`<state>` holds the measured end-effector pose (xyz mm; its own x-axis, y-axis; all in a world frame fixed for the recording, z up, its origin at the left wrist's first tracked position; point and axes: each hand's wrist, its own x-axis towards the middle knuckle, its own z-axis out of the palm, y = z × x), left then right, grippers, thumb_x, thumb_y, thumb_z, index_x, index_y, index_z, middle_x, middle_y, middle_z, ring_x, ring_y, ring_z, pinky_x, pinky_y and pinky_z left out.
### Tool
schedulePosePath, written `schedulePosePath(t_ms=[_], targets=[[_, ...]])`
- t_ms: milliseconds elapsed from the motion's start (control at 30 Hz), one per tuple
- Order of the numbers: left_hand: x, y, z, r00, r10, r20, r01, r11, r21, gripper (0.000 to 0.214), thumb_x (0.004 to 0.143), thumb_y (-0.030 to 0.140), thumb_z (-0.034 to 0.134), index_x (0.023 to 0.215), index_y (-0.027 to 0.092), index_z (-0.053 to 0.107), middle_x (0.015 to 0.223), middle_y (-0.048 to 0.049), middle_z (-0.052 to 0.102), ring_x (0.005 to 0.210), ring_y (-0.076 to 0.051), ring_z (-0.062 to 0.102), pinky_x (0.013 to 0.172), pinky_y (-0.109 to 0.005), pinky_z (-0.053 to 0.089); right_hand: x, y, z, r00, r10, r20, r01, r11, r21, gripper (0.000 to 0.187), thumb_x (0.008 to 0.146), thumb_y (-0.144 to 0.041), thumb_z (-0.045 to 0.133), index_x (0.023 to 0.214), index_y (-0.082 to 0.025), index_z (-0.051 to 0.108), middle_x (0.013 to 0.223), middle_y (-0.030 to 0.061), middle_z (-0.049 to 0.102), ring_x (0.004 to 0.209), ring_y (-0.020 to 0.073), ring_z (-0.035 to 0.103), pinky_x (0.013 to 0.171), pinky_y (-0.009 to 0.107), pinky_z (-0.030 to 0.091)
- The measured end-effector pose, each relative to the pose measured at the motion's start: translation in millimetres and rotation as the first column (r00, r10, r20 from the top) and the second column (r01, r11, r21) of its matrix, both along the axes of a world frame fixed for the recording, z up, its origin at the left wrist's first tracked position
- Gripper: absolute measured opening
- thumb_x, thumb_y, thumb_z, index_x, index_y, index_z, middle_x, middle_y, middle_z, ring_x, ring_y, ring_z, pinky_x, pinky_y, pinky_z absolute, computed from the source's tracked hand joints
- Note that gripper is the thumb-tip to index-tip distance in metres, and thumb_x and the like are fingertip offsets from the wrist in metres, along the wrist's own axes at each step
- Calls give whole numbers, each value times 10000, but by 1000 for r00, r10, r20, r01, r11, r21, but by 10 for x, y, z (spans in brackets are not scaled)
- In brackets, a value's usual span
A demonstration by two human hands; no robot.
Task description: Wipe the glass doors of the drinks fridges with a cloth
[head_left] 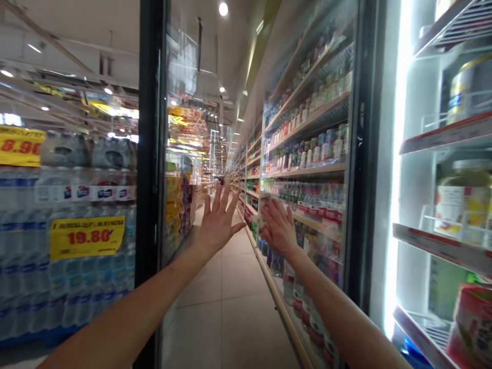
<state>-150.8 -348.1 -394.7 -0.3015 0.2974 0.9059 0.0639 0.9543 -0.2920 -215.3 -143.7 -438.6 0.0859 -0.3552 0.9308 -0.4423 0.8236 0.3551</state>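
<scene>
Both my arms reach forward to a glass fridge door point(192, 102) with a black frame point(150, 154). My left hand point(221, 220) is open, fingers spread, palm flat against the glass. My right hand point(279, 228) is open too, fingers together and stretched out, and lies on the same pane a little to the right. Neither hand holds anything. Through the glass I see a long shop aisle point(234, 287) with shelves of bottled drinks point(307, 148).
To the right is the lit open fridge with wire shelves point(442, 246) holding tins and jars point(461, 200). At left stand stacked packs of water bottles point(69, 277) with yellow price tags point(86, 237). A tiled floor runs ahead.
</scene>
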Motion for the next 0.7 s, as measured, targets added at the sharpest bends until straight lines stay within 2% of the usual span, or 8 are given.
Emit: schedulePosePath(t_ms=[67, 133, 200, 267, 400, 500, 600, 700], targets=[[11, 7, -44, 1000, 4, 6, -4, 1000, 0, 813, 757, 585, 557, 1407, 171, 300, 1505, -153, 176, 1401, -310, 60, 1110, -523, 126, -122, 410, -54, 998, -57, 41, 63, 984, -168, 485, 832, -249, 376, 1306, -191, 463, 1379, 103, 441, 1357, 218, 265, 1099, 489, 186], [1, 19, -89, 1000, 11, 4, -11, 1000, 5, 829, 756, 579, 563, 1417, 170, 274, 1503, -157, 181, 1400, -311, 61, 1108, -527, 127, -251, 737, -79, 991, -93, 91, 122, 909, -398, 516, 844, -273, 356, 1346, -169, 413, 1408, 137, 391, 1349, 254, 276, 1070, 533, 216], [-20, 30, -125, 1000, 15, -13, -15, 1000, 8, 823, 767, 567, 558, 1424, 174, 255, 1501, -153, 190, 1400, -309, 63, 1107, -528, 132, -300, 792, -99, 991, -84, 102, 126, 835, -536, 536, 859, -282, 338, 1375, -138, 363, 1434, 165, 338, 1352, 280, 258, 1054, 558, 231], [-38, 38, -149, 999, 18, -34, -18, 1000, 7, 797, 783, 552, 546, 1424, 179, 253, 1501, -147, 195, 1401, -306, 66, 1107, -525, 135, -236, 547, -136, 997, -49, 67, 76, 854, -514, 531, 869, -266, 333, 1383, -132, 345, 1440, 165, 328, 1364, 275, 232, 1063, 540, 233], [-23, 36, -168, 999, 28, -47, -28, 1000, 0, 756, 811, 510, 530, 1428, 178, 244, 1510, -136, 167, 1403, -300, 54, 1110, -515, 132, 36, -183, -260, 999, 24, 34, -19, 987, -162, 504, 861, -232, 362, 1361, -176, 378, 1401, 120, 409, 1378, 243, 213, 1093, 492, 215], [32, 28, -207, 1000, 25, -9, -25, 1000, -9, 775, 797, 522, 543, 1426, 178, 249, 1509, -136, 171, 1403, -300, 60, 1109, -512, 138, 88, -170, -394, 999, 36, 39, -35, 999, -28, 505, 849, -218, 381, 1353, -205, 386, 1355, 107, 469, 1362, 233, 263, 1101, 508, 196], [89, 33, -314, 998, 18, 53, -18, 1000, -2, 820, 756, 562, 573, 1420, 190, 269, 1494, -141, 219, 1395, -312, 118, 1105, -522, 150, -59, 362, -517, 996, -45, 74, 60, 975, -213, 528, 854, -244, 369, 1382, -217, 348, 1377, 127, 437, 1350, 258, 289, 1079, 549, 222], [109, 59, -452, 995, 19, 95, -21, 1000, 19, 833, 732, 566, 599, 1410, 189, 296, 1475, -146, 268, 1383, -324, 168, 1098, -532, 171, -195, 754, -553, 987, -92, 132, 150, 821, -551, 553, 870, -291, 329, 1408, -163, 308, 1424, 183, 349, 1338, 328, 290, 1018, 619, 269]])
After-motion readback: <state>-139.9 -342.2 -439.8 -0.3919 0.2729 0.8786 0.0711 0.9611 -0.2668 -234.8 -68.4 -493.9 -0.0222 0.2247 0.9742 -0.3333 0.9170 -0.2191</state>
